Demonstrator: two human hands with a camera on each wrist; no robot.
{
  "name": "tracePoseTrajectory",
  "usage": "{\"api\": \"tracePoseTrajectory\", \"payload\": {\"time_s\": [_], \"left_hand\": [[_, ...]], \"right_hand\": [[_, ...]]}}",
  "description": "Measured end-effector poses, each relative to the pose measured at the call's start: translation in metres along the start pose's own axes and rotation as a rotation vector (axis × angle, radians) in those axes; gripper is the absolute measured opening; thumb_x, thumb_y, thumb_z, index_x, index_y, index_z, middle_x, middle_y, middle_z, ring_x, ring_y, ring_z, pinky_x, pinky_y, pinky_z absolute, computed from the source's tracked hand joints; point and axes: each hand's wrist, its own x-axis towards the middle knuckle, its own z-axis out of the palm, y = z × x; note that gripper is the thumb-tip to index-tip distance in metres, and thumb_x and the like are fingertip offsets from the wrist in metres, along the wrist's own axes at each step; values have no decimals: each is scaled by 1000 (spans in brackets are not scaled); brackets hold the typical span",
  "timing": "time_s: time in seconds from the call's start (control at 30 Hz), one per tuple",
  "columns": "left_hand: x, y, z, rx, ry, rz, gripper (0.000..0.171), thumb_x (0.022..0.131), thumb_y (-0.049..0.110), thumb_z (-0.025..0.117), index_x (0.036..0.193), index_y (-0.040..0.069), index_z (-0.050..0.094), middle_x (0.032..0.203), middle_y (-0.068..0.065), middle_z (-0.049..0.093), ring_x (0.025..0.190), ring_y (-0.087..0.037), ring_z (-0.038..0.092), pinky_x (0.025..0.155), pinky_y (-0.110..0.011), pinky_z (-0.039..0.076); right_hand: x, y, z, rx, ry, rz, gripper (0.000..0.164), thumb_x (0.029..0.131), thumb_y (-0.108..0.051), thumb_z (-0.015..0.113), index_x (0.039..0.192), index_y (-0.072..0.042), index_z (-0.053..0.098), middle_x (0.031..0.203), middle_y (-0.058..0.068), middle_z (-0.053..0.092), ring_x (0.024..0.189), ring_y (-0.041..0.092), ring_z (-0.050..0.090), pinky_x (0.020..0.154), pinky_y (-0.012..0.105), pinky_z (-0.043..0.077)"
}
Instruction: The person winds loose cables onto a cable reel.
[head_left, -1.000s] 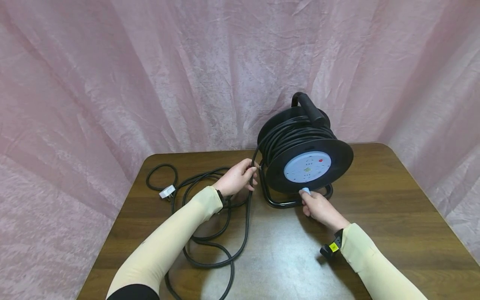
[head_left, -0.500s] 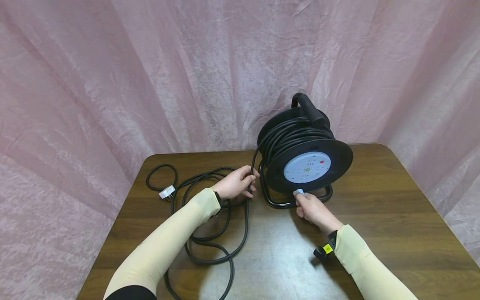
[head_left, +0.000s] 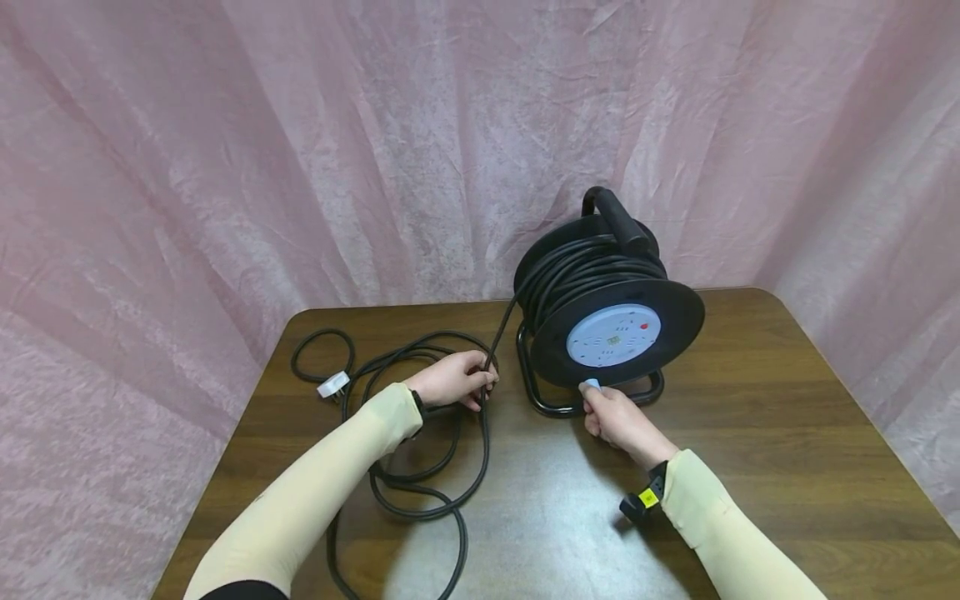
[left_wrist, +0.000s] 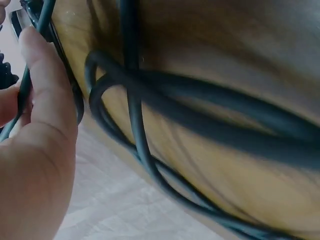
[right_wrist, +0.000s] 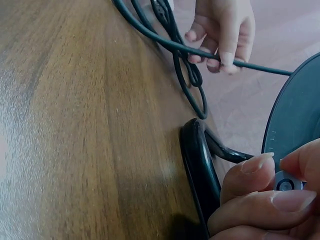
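A black cable reel (head_left: 543, 354), wound with many turns of cable and fitted with a pale socket panel (head_left: 614, 335), stands on its tubular frame (head_left: 555, 410). My left hand (head_left: 452, 381) is left of it, thumb and fingers pinching the black cable (head_left: 485, 442) that runs slanting up to the drum. In the left wrist view, the cable (left_wrist: 46, 20) passes between thumb and fingers. Below the socket panel, my right hand (head_left: 624, 422) grips a small pale crank knob (head_left: 592, 383). The right wrist view shows the knob's round end (right_wrist: 286, 184) between the fingers.
Loose cable loops (head_left: 375, 483) lie across the left half of the wooden table (head_left: 765, 400). A white plug (head_left: 333, 384) rests near the left edge. The reel's carrying handle (head_left: 622, 221) rises at the back, close to a pink curtain (head_left: 420, 150).
My left hand has moved left and toward me along with the cable, so the stretch to the drum slants more. My right hand and the knob have shifted left under the reel.
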Motion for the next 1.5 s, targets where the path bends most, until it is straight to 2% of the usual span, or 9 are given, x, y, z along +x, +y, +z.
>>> {"api": "tracePoseTrajectory", "payload": {"time_s": [0.2, 0.3, 0.5, 0.63, 0.77, 0.93, 1.1, 1.27, 1.5], "left_hand": [[-12, 1, -3, 54, -11, -65, 14, 103, 11, 54, 111, 0, 57, 100, -17, 64, 84, -26, 64, 64, -32, 59], [-15, 2, -3, -6, -13, -75, 17, 104, 8, 49, 114, -5, 54, 100, -18, 65, 87, -29, 66, 65, -34, 59], [-13, -5, 2, -242, -9, -130, 27, 109, 15, 41, 120, -9, 48, 107, -25, 55, 94, -38, 68, 69, -40, 60], [-11, -9, 4, -301, 16, -130, 32, 110, 19, 38, 117, -10, 47, 104, -25, 55, 93, -39, 67, 72, -41, 59], [-10, -9, 4, -290, 21, -88, 34, 110, 19, 38, 113, -13, 48, 99, -22, 58, 96, -42, 64, 76, -40, 59], [-9, -7, 2, -198, 44, -34, 27, 109, 13, 41, 114, -11, 53, 100, -21, 57, 98, -39, 63, 76, -36, 58], [-7, -3, 1, -182, 65, -22, 28, 109, 15, 40, 114, -9, 54, 102, -24, 59, 98, -42, 64, 73, -36, 59], [-7, 0, 1, -201, 54, -27, 32, 110, 19, 39, 113, -11, 50, 101, -26, 63, 97, -45, 65, 72, -38, 59], [-6, -1, 2, -161, 62, 1, 28, 108, 15, 43, 111, -12, 52, 96, -20, 63, 93, -38, 66, 73, -37, 59]], "right_hand": [[0, -1, 0, 3, -2, 8, 47, 107, -43, 40, 83, -3, 49, 60, 1, 45, 47, 10, 33, 42, 21, 26], [-1, -2, -1, 4, -1, 19, 47, 106, -44, 40, 84, -3, 49, 60, 1, 45, 47, 11, 33, 42, 21, 26], [-1, -4, 3, 22, -34, 22, 47, 106, -43, 39, 86, -3, 49, 60, 1, 47, 46, 10, 32, 41, 21, 25], [-1, -6, 7, 50, -31, 29, 46, 106, -43, 40, 86, -3, 50, 60, 1, 47, 45, 10, 32, 40, 20, 24], [-1, -9, 11, 82, -33, 33, 44, 106, -42, 40, 86, -3, 48, 59, 1, 45, 45, 10, 30, 39, 21, 22], [-1, -15, 19, 114, -61, 20, 43, 105, -40, 40, 85, -3, 47, 57, 1, 45, 43, 9, 27, 38, 21, 20], [-1, -21, 25, 122, -72, 13, 43, 105, -40, 40, 85, -3, 48, 57, 3, 46, 42, 10, 27, 37, 22, 20], [-1, -27, 28, 127, -79, 12, 44, 105, -41, 40, 86, -3, 48, 58, 3, 48, 42, 10, 27, 38, 22, 20], [-2, -32, 30, 110, -80, 6, 44, 105, -42, 40, 86, -3, 50, 58, 3, 48, 42, 11, 28, 38, 22, 21]]}}
